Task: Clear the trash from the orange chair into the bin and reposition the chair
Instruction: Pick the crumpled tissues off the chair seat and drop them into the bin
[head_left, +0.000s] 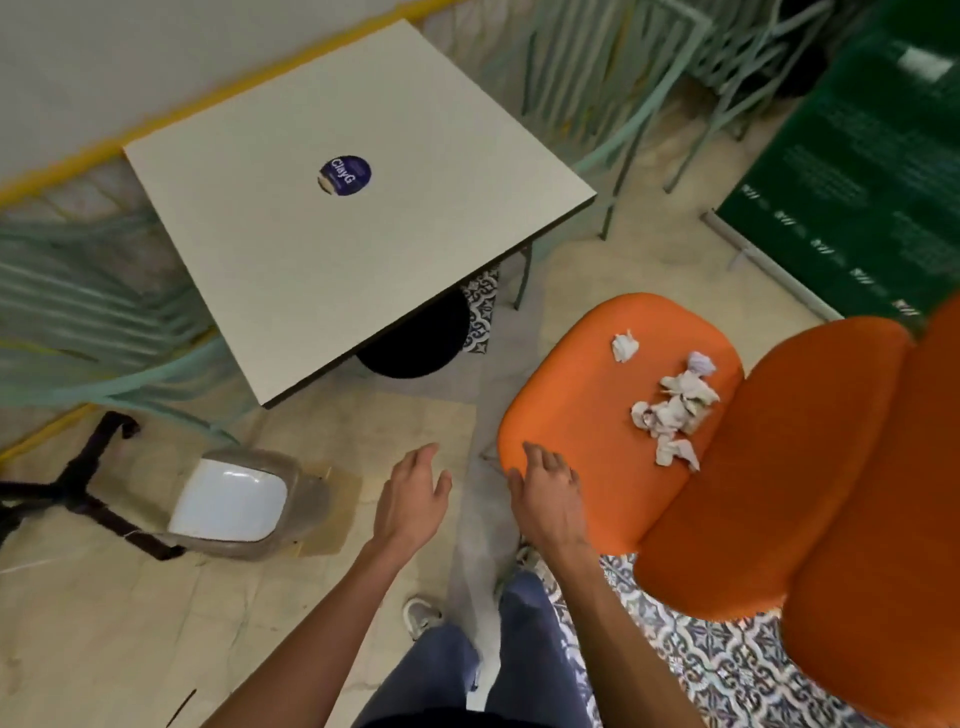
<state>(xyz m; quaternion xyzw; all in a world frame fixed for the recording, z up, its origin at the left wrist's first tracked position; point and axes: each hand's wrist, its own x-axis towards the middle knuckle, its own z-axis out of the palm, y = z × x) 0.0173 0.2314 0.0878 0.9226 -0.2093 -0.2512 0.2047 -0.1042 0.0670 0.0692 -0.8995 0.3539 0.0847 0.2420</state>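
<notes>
Here, two empty hands hover beside a littered orange chair (582, 395)

Both hands hold nothing, fingers loose and apart. The right hand (550, 499) hangs over the near corner of the chair's seat; whether its fingertips touch the cushion cannot be told. Crumpled paper trash (672, 410) lies on the seat beyond and to the right of that hand, most of it heaped near the backrest, one wad apart. The left hand (413, 499) floats above the floor just beside the right. Left of it, well clear of the chair, the bin (244, 504) sits tilted on flat cardboard (337, 483), its mouth showing. A pale table (363, 270) stands ahead of both hands.
</notes>
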